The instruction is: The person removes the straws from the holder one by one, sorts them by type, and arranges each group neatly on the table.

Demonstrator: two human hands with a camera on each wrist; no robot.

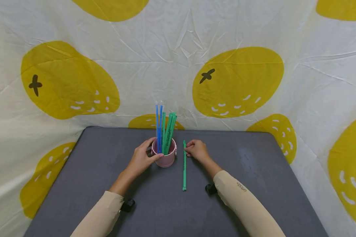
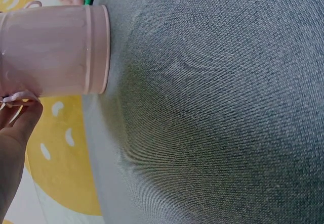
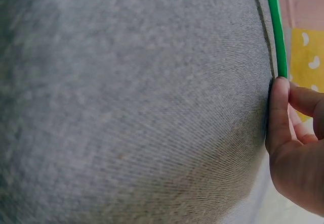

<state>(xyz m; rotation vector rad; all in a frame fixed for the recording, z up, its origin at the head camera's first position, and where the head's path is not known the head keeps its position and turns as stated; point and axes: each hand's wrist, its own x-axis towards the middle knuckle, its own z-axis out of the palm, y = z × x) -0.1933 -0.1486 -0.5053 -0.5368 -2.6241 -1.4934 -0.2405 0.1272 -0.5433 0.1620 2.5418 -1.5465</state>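
A small pink bucket [image 1: 165, 161] stands upright on the table, with blue straws [image 1: 157, 125] in clear wrappers and several green-wrapped straws [image 1: 171, 130] leaning in it. My left hand [image 1: 141, 158] holds the bucket by its left side and rim, thumb in front. In the left wrist view, its fingers [image 2: 28, 120] are at the handle joint on the bucket's side [image 2: 48, 52]. To the right of the bucket, one green-wrapped straw [image 1: 184, 174] lies lengthwise on the table. My right hand [image 1: 197, 150] pinches this straw near its far end between thumb and fingers, as the right wrist view confirms.
The dark grey cloth-covered table [image 1: 255, 191] ends at a back edge just beyond the bucket. Behind it hangs a pale curtain [image 1: 166, 75] printed with large yellow fruit. Black wrist cameras [image 1: 127, 205] sit beneath both forearms, close above the table.
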